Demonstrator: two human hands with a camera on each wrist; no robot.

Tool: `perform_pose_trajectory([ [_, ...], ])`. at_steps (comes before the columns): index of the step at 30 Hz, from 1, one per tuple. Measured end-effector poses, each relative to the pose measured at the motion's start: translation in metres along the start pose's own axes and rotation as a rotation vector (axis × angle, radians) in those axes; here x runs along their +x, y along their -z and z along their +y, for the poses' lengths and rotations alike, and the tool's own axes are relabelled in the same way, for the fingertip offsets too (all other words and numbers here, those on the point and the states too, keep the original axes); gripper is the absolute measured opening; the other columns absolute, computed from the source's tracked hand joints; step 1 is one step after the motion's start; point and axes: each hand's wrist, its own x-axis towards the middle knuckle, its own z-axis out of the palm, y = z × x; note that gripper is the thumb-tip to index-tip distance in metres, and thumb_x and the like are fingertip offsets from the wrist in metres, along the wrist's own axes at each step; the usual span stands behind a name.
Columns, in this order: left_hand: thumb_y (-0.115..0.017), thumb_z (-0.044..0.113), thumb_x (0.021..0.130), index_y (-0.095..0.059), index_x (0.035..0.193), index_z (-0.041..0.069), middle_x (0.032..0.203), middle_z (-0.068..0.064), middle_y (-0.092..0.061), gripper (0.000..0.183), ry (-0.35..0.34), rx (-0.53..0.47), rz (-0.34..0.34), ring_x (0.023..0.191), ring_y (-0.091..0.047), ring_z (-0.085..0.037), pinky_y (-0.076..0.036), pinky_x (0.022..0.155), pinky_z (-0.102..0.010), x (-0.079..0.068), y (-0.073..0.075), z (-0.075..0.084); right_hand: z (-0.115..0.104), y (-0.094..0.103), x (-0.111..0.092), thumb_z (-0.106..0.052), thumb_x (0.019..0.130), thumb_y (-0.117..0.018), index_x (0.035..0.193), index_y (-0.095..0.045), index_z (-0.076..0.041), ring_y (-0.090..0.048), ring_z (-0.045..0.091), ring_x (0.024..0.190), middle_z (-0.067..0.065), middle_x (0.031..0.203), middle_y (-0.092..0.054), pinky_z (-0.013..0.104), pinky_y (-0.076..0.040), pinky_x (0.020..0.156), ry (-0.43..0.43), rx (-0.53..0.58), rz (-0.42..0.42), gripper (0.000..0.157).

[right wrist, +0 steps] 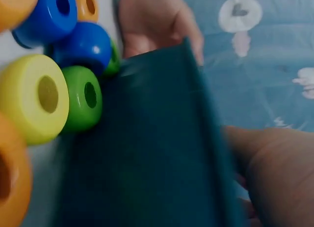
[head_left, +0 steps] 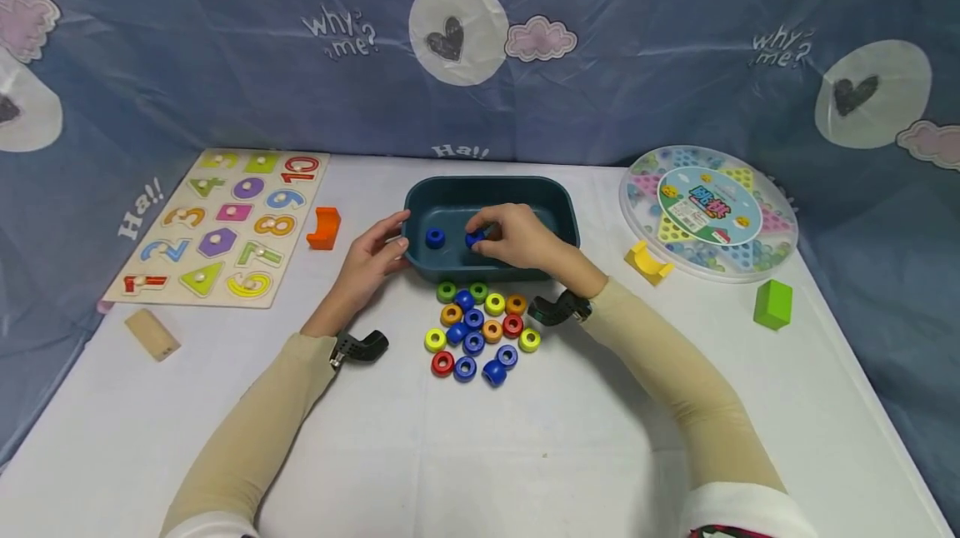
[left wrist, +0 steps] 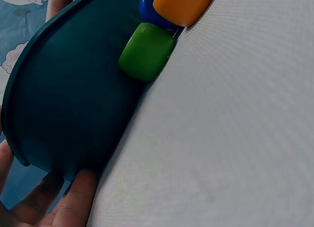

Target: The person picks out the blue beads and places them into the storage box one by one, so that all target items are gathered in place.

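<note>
Inside the dark teal tray point(head_left: 491, 271), my right hand point(head_left: 521, 236) pinches a blue bead point(head_left: 472, 240) between thumb and fingers. Another blue bead point(head_left: 435, 237) sits to its left on the tray floor. My left hand point(head_left: 367, 259) rests against the tray's left end, its fingers touching the outer wall, as the left wrist view shows too. In front of the tray lies a loose group of beads, among them a green bead point(head_left: 446, 291), a yellow bead point(head_left: 435, 340), a red bead point(head_left: 442, 364) and several blue ones. The right wrist view hides the right fingertips behind the tray wall.
At the left lie a number-and-shape puzzle board point(head_left: 247, 234), an orange block point(head_left: 324, 228) and a wooden block point(head_left: 152, 334). To the right are a round clear-lidded game box point(head_left: 708, 209), a yellow curved block point(head_left: 648, 263) and a green block point(head_left: 772, 305). A blue curtain point(head_left: 637, 88) hangs behind.
</note>
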Motion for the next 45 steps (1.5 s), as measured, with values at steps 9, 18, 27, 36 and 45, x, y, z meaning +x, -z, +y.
perform_pose_trajectory([
  [9,-0.052,0.020,0.101,-0.041,0.148,0.015,0.147,-0.018,-0.043,0.049,-0.007,-0.011,-0.004,0.113,-0.056,-0.019,-0.057,0.085,-0.018,0.000,0.000,0.000,0.004,-0.021,0.042,-0.008,0.085,-0.071,0.113,-0.069,-0.005,-0.065,0.024,0.107,0.011,0.114,-0.071,0.037,-0.054,0.096,-0.136,-0.116,-0.065,0.028],
  [18,-0.051,0.019,0.101,-0.041,0.149,0.014,0.147,-0.019,-0.042,0.049,-0.013,-0.008,-0.007,0.116,-0.055,-0.026,-0.057,0.085,-0.019,0.001,0.001,0.000,0.004,-0.025,0.045,-0.004,0.086,-0.069,0.122,-0.064,-0.007,-0.062,0.028,0.114,0.016,0.121,-0.067,0.039,-0.052,0.100,-0.237,-0.077,-0.042,0.037],
  [27,-0.052,0.021,0.101,-0.042,0.148,0.016,0.148,-0.018,-0.042,0.048,-0.001,-0.009,-0.006,0.116,-0.055,-0.025,-0.057,0.086,-0.019,0.001,0.002,-0.001,0.003,-0.019,0.038,-0.006,0.087,-0.068,0.124,-0.063,-0.008,-0.062,0.027,0.115,0.014,0.123,-0.066,0.040,-0.053,0.097,-0.175,-0.064,-0.029,0.037],
  [36,-0.053,0.023,0.101,-0.042,0.148,0.016,0.148,-0.016,-0.041,0.049,0.002,0.008,0.014,0.116,-0.054,-0.020,-0.056,0.085,-0.018,-0.001,0.002,0.000,-0.008,0.026,-0.023,-0.012,0.090,-0.068,0.125,-0.063,-0.006,-0.061,0.016,0.069,0.013,0.121,-0.067,0.030,-0.053,0.064,0.029,-0.014,0.036,0.036],
  [45,-0.053,0.021,0.101,-0.042,0.148,0.014,0.148,-0.017,-0.041,0.049,-0.005,0.006,0.003,0.112,-0.055,-0.016,-0.057,0.085,-0.018,0.000,0.000,-0.001,-0.014,0.010,-0.089,-0.010,0.087,-0.071,0.111,-0.070,-0.005,-0.053,0.008,0.068,0.010,0.101,-0.072,0.023,-0.051,0.058,0.185,0.043,-0.014,0.025],
])
